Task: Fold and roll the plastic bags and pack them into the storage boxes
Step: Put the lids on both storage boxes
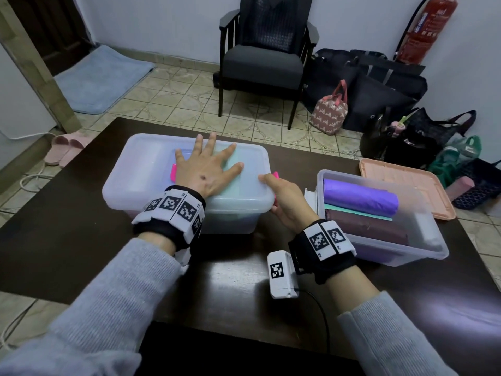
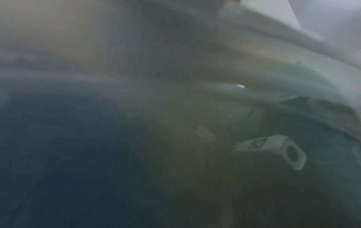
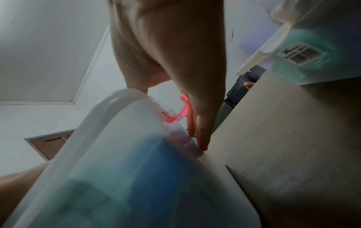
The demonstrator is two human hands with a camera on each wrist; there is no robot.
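A translucent storage box (image 1: 230, 221) stands mid-table with its lid (image 1: 141, 169) on; blue and teal bags (image 3: 136, 177) show dimly through its wall. My left hand (image 1: 208, 169) lies flat on the lid, fingers spread. My right hand (image 1: 284, 202) is at the box's right end, thumb on the lid's rim. Its straight fingers (image 3: 201, 132) lie down the end wall against the pink latch (image 3: 178, 115). A second box (image 1: 431, 240) to the right is uncovered and holds a purple roll (image 1: 360, 196), a teal bag (image 1: 357, 211) and a maroon roll (image 1: 368, 226). The left wrist view is dim and blurred.
A salmon lid (image 1: 406, 185) lies behind the uncovered box near the table's right edge. The dark table (image 1: 81, 240) shows bare wood in front of the boxes. Beyond it are a chair (image 1: 263, 63) and several bags (image 1: 379, 90) on the tiled floor.
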